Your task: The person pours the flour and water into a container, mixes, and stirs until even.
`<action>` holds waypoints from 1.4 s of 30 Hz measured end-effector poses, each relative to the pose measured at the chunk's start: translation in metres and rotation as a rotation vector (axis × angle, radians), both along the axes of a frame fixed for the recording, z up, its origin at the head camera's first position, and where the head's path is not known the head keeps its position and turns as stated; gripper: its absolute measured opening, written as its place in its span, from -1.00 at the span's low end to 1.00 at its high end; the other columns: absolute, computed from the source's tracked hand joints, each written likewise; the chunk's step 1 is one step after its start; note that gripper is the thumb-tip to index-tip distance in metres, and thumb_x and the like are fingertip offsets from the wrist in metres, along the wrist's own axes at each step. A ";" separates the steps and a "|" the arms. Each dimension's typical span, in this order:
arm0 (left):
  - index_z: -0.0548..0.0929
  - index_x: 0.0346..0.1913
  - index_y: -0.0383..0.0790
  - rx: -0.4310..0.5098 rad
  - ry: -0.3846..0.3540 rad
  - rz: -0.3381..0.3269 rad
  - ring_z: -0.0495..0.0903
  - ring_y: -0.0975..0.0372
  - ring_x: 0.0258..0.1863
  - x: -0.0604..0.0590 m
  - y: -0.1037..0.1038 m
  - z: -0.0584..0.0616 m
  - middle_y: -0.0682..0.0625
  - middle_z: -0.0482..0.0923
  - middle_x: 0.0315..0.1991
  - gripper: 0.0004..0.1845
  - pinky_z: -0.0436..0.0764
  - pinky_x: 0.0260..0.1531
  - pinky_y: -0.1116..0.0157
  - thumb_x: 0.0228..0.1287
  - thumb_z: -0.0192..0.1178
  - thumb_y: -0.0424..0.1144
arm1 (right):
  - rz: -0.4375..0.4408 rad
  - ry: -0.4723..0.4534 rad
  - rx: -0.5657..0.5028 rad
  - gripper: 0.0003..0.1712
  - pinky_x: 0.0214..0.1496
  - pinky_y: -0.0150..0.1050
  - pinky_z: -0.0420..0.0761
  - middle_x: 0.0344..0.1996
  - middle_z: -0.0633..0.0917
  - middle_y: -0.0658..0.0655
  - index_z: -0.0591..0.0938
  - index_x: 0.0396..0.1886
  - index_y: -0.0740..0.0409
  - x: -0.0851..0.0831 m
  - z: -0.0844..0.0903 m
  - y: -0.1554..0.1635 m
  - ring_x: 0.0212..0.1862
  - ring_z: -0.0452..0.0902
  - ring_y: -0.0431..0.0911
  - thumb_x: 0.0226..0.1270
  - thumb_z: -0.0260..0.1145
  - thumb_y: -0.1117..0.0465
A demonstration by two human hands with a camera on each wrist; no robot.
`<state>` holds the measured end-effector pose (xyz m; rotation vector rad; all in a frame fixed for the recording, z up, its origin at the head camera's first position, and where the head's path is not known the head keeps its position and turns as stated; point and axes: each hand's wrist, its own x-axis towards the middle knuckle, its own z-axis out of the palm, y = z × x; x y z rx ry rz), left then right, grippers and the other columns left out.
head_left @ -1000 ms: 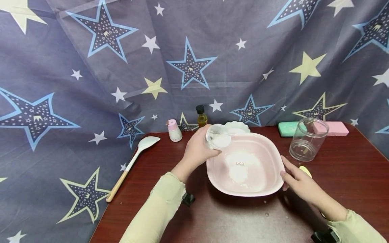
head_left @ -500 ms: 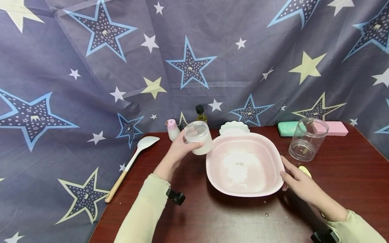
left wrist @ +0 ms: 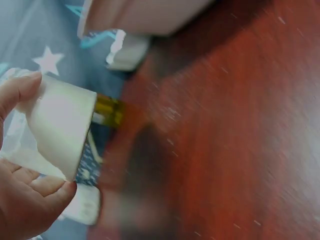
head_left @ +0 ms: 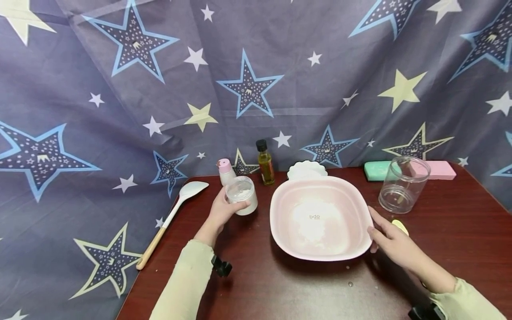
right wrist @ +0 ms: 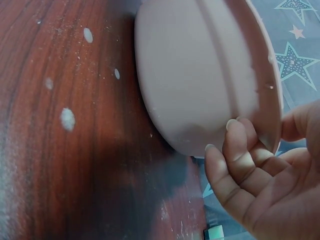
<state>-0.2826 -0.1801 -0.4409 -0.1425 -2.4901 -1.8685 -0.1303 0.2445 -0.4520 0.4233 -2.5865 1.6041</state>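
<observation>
My left hand [head_left: 222,208] grips a small clear jar [head_left: 242,194] with white powder in it, upright just left of the pink bowl [head_left: 356,195]. The left wrist view shows the jar [left wrist: 57,125] held between thumb and fingers above the dark red table [left wrist: 240,140]. White powder [head_left: 314,221] lies in the bottom of the bowl. My right hand [head_left: 389,240] holds the bowl's right rim, thumb on top and fingers [right wrist: 235,150] curled under the rim of the bowl [right wrist: 200,75].
A white spatula with a wooden handle [head_left: 172,218] lies at the table's left edge. At the back stand a pink-capped bottle [head_left: 226,171], an oil bottle [head_left: 265,162] and a white dish [head_left: 307,169]. An empty clear jar [head_left: 402,184], green and pink blocks [head_left: 408,170] and a yellow lid [head_left: 401,226] are on the right.
My left hand has swung the jar from its tilt over the bowl back upright, then carried it left and down beside the bowl. My right hand has stayed on the rim.
</observation>
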 end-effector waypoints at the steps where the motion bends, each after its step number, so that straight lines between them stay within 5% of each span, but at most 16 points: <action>1: 0.40 0.33 -0.22 -0.003 0.002 0.001 0.46 0.02 0.12 0.000 -0.002 -0.006 -0.21 0.49 0.17 -0.18 0.37 0.15 0.12 -0.07 0.52 -0.35 | 0.000 0.002 -0.001 -0.35 -0.43 -0.24 0.55 -0.52 0.53 0.06 0.04 0.45 0.53 0.000 0.000 0.000 -0.54 0.51 -0.15 0.52 0.03 0.35; 8: 0.37 0.35 -0.20 -0.016 -0.022 0.040 0.43 -0.02 0.16 0.001 -0.009 -0.031 -0.23 0.47 0.19 -0.12 0.33 0.20 0.07 -0.12 0.52 -0.39 | 0.001 0.014 0.001 -0.35 -0.44 -0.24 0.55 -0.54 0.54 0.04 0.05 0.45 0.53 0.000 -0.003 0.001 -0.55 0.51 -0.16 0.51 0.04 0.36; 20: 0.27 0.40 -0.25 0.051 -0.064 0.023 0.38 -0.08 0.21 0.006 -0.014 -0.048 -0.28 0.40 0.25 -0.07 0.29 0.23 0.05 -0.10 0.50 -0.43 | 0.008 0.014 -0.001 -0.35 -0.44 -0.24 0.55 -0.56 0.53 0.04 0.04 0.45 0.55 0.000 -0.002 0.001 -0.56 0.51 -0.16 0.52 0.03 0.35; 29: 0.09 0.45 -0.39 0.020 -0.049 -0.006 0.29 -0.15 0.30 0.009 -0.014 -0.046 -0.37 0.27 0.32 0.02 0.19 0.30 -0.02 -0.07 0.48 -0.45 | 0.007 0.013 -0.004 -0.35 -0.44 -0.24 0.54 -0.56 0.53 0.04 0.04 0.45 0.53 -0.001 -0.002 0.001 -0.56 0.51 -0.16 0.52 0.02 0.35; 42: -0.02 0.46 -0.50 -0.266 0.054 0.022 0.21 -0.18 0.37 0.041 -0.016 -0.019 -0.44 0.16 0.37 0.13 0.20 0.34 -0.03 -0.11 0.51 -0.36 | 0.015 0.011 -0.007 -0.35 -0.44 -0.25 0.55 -0.54 0.54 0.03 0.03 0.46 0.51 -0.001 -0.002 0.002 -0.55 0.51 -0.15 0.52 0.03 0.36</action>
